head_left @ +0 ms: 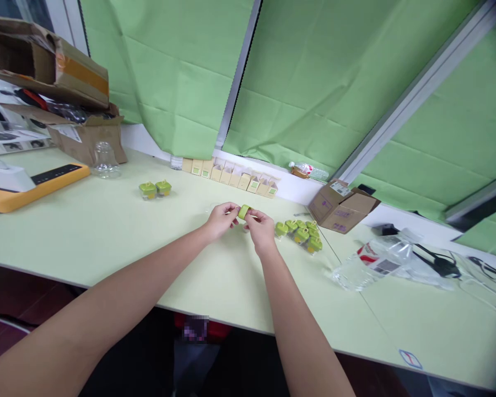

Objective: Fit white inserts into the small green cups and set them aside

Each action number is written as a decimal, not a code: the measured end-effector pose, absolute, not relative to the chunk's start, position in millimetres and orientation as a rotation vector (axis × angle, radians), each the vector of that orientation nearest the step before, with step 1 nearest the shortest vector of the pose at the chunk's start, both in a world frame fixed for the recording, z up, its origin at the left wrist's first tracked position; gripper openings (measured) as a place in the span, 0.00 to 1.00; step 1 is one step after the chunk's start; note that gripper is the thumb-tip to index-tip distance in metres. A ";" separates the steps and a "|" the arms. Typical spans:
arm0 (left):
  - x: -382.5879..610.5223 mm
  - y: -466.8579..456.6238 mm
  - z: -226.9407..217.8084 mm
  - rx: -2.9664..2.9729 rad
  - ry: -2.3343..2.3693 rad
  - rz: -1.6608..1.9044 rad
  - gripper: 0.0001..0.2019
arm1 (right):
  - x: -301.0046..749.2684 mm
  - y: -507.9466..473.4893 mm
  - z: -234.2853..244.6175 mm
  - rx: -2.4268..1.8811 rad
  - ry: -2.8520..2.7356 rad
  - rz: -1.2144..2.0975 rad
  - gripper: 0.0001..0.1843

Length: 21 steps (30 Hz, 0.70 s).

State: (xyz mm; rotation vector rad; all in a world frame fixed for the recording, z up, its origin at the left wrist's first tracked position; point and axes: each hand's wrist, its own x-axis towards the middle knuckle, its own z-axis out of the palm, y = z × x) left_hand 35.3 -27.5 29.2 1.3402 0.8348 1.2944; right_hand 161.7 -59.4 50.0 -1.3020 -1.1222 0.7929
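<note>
Above the middle of the table, both my hands pinch one small green lid between their fingertips. My left hand grips its left side, and my right hand grips its right side. Something clear, too faint to make out, lies on the table behind my left hand. To the right of my right hand sits a cluster of small clear containers with green lids, with yellow showing inside some. Two more green-lidded containers stand together farther left on the table.
Small cardboard boxes line the table's back edge. An open carton and a large clear plastic bottle are on the right. At left are a yellow power strip, a clear jar and stacked cartons.
</note>
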 end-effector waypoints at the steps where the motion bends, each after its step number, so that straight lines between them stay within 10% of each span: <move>1: 35.4 -27.7 29.5 1.338 0.834 1.292 0.11 | 161.8 -59.0 49.6 -1.296 -1.119 0.800 0.16; 21: 35.6 -28.9 29.4 1.368 0.861 1.259 0.11 | 163.3 -57.4 47.1 -1.304 -1.124 0.837 0.17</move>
